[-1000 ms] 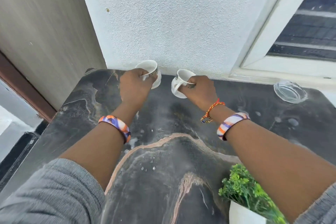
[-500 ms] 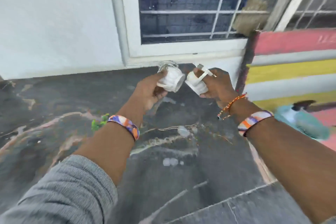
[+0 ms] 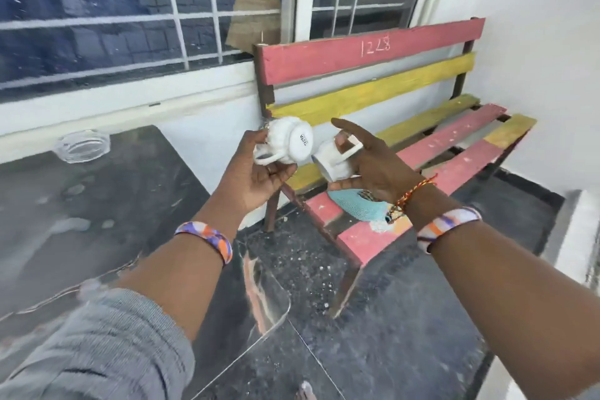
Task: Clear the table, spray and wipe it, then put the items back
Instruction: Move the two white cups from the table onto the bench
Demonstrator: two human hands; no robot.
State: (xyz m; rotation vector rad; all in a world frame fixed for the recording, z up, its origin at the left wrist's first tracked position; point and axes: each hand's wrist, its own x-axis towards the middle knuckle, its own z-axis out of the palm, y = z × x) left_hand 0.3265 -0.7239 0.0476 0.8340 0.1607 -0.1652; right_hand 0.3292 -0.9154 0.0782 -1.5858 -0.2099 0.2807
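Centre of frame: both hands raised side by side, each with a white cup, the two cups nearly touching above the near end of a bench.

Left hand (image 3: 256,169) grips a ribbed white cup (image 3: 287,143) tipped on its side, base turned toward the camera with a small dark mark on it, handle pointing lower left past the fingers. Fingers curl under the cup body.

Right hand (image 3: 373,162) holds a second, plain white cup (image 3: 334,161), also tipped, mouth facing lower left. One finger passes through the handle; the index finger sticks out straight toward upper left, thumb below the cup.

Both wrists carry patterned orange-purple-white bands; the right also has a red-yellow thread bracelet.

Bench (image 3: 431,153), right of centre: slats painted red and yellow, chalk figures on the top backrest slat. A light blue knitted thing (image 3: 357,206) lies on the near end of the seat, just under the right hand.

Left side of frame: dark marbled table (image 3: 97,204), wet streaks and blotches on it. Clear glass ashtray (image 3: 81,144) sits at its far edge by the wall, upper left, well apart from the hands.

Barred window across the top.
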